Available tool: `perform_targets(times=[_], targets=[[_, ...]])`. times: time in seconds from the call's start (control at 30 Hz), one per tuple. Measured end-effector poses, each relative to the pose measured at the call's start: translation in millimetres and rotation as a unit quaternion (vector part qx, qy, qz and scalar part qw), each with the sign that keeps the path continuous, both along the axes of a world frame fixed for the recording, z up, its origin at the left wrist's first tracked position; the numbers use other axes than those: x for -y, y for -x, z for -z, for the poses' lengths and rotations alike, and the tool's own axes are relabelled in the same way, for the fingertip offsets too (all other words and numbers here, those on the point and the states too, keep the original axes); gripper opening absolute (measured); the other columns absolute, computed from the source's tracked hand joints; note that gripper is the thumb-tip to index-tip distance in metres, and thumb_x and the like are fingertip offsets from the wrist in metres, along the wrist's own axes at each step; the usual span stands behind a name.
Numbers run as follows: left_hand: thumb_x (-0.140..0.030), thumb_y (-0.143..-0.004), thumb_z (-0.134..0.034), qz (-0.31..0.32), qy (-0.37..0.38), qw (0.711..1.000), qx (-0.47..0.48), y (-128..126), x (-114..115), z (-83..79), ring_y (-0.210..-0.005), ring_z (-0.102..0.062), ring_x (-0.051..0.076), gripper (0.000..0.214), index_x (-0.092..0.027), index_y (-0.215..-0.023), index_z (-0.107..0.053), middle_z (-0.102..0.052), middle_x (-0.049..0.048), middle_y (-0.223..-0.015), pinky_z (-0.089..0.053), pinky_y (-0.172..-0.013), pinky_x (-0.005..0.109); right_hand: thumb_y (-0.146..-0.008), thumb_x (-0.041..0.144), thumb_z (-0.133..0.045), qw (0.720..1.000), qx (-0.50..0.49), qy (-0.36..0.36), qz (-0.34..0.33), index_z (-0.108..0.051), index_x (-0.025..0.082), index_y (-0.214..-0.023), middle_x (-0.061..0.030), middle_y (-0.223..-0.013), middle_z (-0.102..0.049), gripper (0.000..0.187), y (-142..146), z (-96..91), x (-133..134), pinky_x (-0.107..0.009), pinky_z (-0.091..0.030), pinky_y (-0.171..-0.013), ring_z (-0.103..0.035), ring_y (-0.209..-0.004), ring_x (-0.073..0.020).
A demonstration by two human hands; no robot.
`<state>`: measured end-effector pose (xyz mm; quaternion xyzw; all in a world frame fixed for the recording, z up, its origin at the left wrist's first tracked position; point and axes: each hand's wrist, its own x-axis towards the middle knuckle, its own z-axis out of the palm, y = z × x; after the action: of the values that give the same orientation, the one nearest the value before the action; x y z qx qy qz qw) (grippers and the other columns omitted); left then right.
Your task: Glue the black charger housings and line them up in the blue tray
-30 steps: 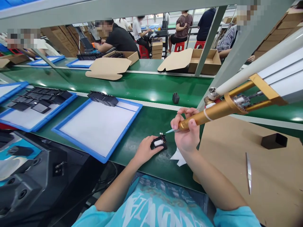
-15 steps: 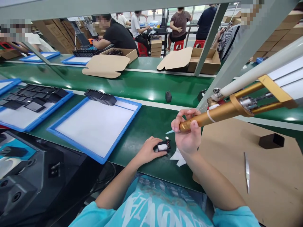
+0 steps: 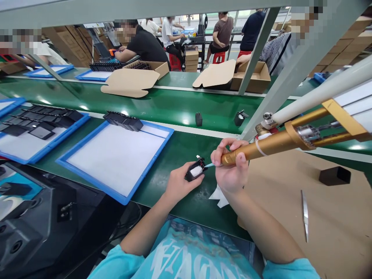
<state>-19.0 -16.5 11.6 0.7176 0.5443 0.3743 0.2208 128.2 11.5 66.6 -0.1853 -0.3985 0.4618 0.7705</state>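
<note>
Between the thumb and fingers of my left hand [image 3: 181, 181] is a small black charger housing [image 3: 191, 174], tilted above the green bench. White material and small components show at its open end. My right hand [image 3: 231, 170] is wrapped round the front of a gold-coloured dispensing gun [image 3: 255, 152]. The gun's light-blue nozzle [image 3: 209, 165] points left and its tip meets the housing's open end; exact contact cannot be made out. A torn piece of white paper [image 3: 218, 197] lies on the bench below my right hand.
Left of my hands is a blue-rimmed tray [image 3: 123, 199] with black housings along its back edge. Cardboard [image 3: 276, 217] at right carries tweezers [image 3: 304, 217] and a black case [image 3: 334, 176]. Black chargers [image 3: 198, 119] sit on the green conveyor [image 3: 162, 110]. A slanted frame post [image 3: 290, 77] stands at right.
My left hand has lifted and tilted the charger housing toward the nozzle, which now meets its end. Chargers on the conveyor have shifted left. A co-worker's hand has moved to the far open box.
</note>
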Motion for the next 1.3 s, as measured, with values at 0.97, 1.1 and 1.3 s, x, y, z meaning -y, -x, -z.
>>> perform_targets(times=[0.97, 1.1, 1.3], targets=[[-0.029, -0.075, -0.072, 0.048, 0.042, 0.988, 0.140, -33, -4, 14.7, -0.081, -0.068, 0.016, 0.042, -0.022, -0.116, -0.060, -0.072, 0.0022, -0.100, -0.055, -0.073, 0.026, -0.082, 0.059, -0.053, 1.000, 0.011, 0.013, -0.022, -0.047, 0.028, -0.089, 0.0045, -0.086, -0.055, 0.032, 5, -5.4, 11, -0.028, -0.040, -0.049, -0.050, -0.047, -0.0064], [-0.031, -0.077, -0.072, 0.045, 0.044, 0.991, 0.119, -31, -4, 11.7, -0.082, -0.068, 0.017, 0.042, -0.022, -0.115, -0.060, -0.072, 0.0022, -0.100, -0.055, -0.074, 0.026, -0.080, 0.060, -0.054, 0.999, 0.006, 0.013, -0.038, -0.051, 0.029, -0.098, 0.0035, -0.087, -0.055, 0.037, 3, -4.7, 9, -0.028, -0.040, -0.050, -0.050, -0.048, -0.0067], [-0.036, -0.082, -0.067, 0.028, 0.089, 0.995, 0.047, -12, -11, 14.6, -0.080, -0.068, 0.018, 0.040, -0.022, -0.118, -0.058, -0.072, 0.0014, -0.098, -0.054, -0.075, 0.028, -0.080, 0.060, -0.052, 1.000, 0.003, 0.007, -0.013, -0.052, 0.030, -0.104, 0.0031, -0.088, -0.055, 0.039, 1, -0.7, 2, -0.029, -0.039, -0.050, -0.049, -0.048, -0.0066]])
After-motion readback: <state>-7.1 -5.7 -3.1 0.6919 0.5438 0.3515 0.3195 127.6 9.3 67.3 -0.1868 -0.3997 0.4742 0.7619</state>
